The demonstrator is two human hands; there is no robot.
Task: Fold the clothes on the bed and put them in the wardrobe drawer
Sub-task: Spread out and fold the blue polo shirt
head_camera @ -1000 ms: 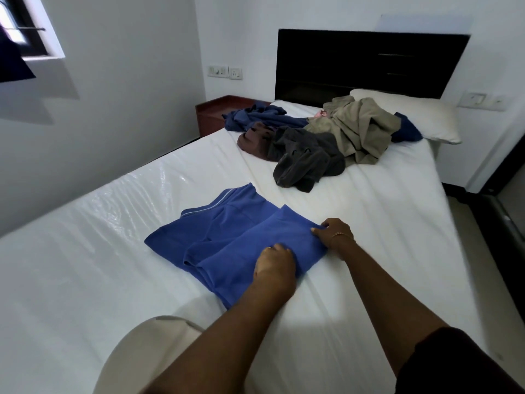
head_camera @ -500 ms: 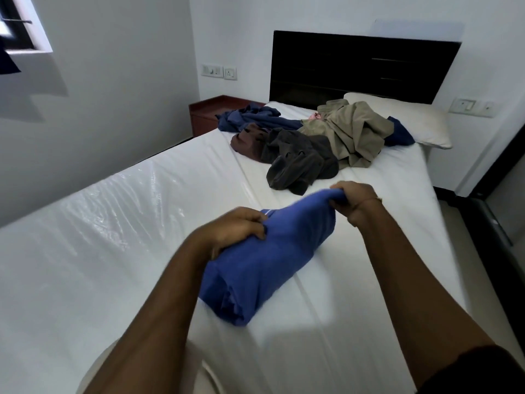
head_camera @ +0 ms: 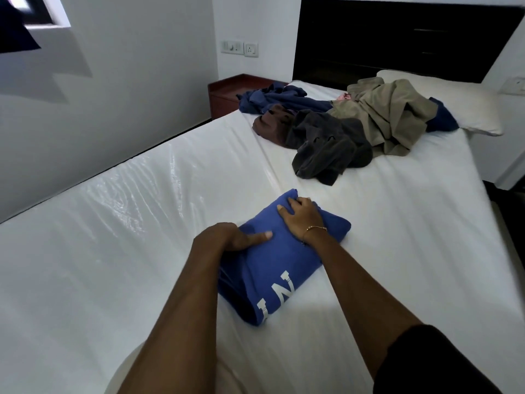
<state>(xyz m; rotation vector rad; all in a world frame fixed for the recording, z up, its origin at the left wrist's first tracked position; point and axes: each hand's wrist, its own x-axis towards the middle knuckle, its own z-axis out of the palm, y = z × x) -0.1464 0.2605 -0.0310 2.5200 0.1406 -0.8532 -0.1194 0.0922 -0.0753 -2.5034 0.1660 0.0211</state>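
Note:
A blue garment with white letters lies folded into a compact rectangle on the white bed, in front of me. My left hand grips its left edge, thumb on top and fingers tucked out of sight at the side. Flat on the far end of the fold rests my right hand, fingers spread and pressing down. Near the head of the bed is a loose pile: a dark grey piece, a khaki one, a navy one and a brown one. No wardrobe or drawer is in view.
A white pillow lies against the dark headboard. A reddish bedside table stands in the corner left of the bed. The wall runs along the bed's left side; floor shows past its right edge.
The blue garment was spread flat, then lifted and doubled over by both hands; now it lies down again as a smaller fold, lettering up, with my right hand pressing on it.

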